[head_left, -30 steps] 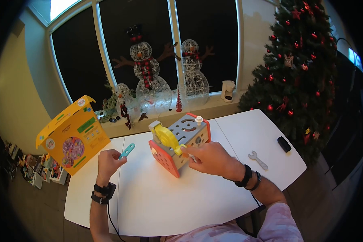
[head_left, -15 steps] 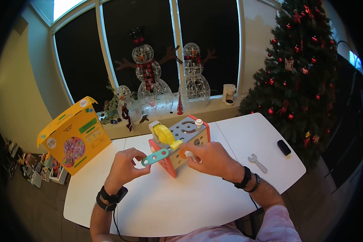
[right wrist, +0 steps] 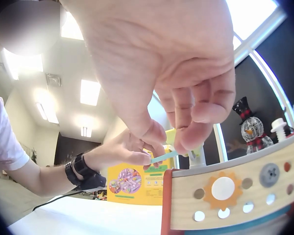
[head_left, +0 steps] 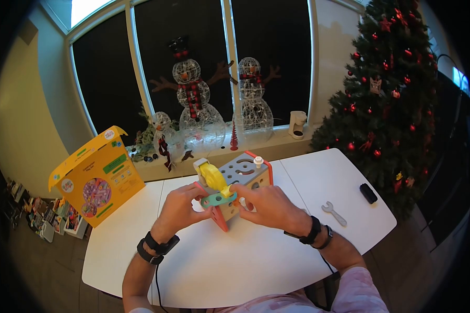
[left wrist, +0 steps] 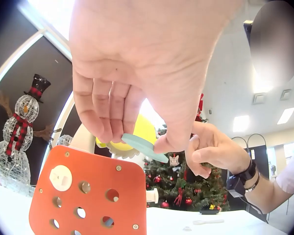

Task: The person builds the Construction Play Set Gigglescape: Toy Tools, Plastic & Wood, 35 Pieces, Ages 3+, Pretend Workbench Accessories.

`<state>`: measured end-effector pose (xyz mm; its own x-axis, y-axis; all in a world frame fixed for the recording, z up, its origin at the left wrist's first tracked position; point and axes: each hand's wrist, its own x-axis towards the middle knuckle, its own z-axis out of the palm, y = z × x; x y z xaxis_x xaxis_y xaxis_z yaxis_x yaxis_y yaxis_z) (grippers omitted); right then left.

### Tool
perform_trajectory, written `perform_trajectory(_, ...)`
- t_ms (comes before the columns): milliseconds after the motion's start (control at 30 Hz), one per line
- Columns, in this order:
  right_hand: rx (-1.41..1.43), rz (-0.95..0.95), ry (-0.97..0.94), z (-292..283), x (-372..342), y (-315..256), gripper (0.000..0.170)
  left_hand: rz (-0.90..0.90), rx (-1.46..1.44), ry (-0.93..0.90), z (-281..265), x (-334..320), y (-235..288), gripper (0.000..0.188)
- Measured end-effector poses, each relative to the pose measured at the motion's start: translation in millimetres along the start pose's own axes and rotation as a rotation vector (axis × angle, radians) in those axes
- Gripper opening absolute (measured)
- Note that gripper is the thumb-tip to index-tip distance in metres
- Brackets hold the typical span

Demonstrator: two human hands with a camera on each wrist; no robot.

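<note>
The left hand (head_left: 180, 211) pinches a teal strip with holes (head_left: 214, 200) between thumb and fingers; the left wrist view shows the strip (left wrist: 143, 147) edge-on. The strip's far end is at the front end of a yellow piece (head_left: 211, 175) on the toy workbench's grey top (head_left: 235, 168). Thumb and forefinger of the right hand (head_left: 274, 207) close around that yellow end; the fingertips partly hide the contact. A white bolt (head_left: 258, 161) stands upright on the top. On the wooden side (right wrist: 186, 218) sits an orange gear (right wrist: 210, 194).
A grey wrench (head_left: 335, 214) and a black object (head_left: 368, 192) lie on the white table (head_left: 235, 261), at the right. A yellow box (head_left: 97, 180) stands at the left. Behind are snowman figures (head_left: 196, 117) on the sill and a decorated tree (head_left: 381, 104).
The left hand has carried the teal strip right, from beside the workbench to the yellow piece's front end. The right hand has stayed nearly in place.
</note>
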<state>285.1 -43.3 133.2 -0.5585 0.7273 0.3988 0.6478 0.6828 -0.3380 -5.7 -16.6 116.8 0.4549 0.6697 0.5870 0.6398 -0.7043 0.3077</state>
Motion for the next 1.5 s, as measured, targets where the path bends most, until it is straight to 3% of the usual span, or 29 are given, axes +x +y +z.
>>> perform_trajectory(167,0.056,-0.042,0.165,-2.1,7.7,-2.4,0.05,-0.059,0.012,-0.048,8.6,5.0,-8.5,0.031)
perform_trajectory(500,0.12,-0.051,0.207,0.1,16.5,-1.5,0.065,-0.055,-0.025,-0.037,13.1,6.3,-23.5,0.039)
perform_trajectory(600,0.124,-0.062,0.238,4.2,16.0,2.8,0.056,-0.087,-0.048,-0.095,7.9,5.8,-20.2,0.046)
perform_trajectory(767,0.071,-0.01,0.09,9.1,4.5,6.4,0.036,-0.127,-0.115,-0.155,4.5,4.2,-24.1,0.054)
perform_trajectory(1000,0.046,-0.016,0.029,11.1,2.9,10.8,0.032,-0.077,-0.096,-0.121,11.6,-1.8,-35.4,0.054)
perform_trajectory(1100,0.022,-0.054,0.124,13.9,1.7,14.9,0.03,-0.081,-0.126,-0.094,16.9,-4.9,-34.7,0.052)
perform_trajectory(1300,0.134,0.013,0.158,0.1,-0.1,6.3,0.042,-0.047,-0.101,-0.031,25.2,-8.7,-19.9,0.052)
perform_trajectory(1500,0.328,0.172,0.36,11.4,-3.6,16.1,0.051,-0.062,-0.072,0.004,33.0,-12.5,-5.6,0.058)
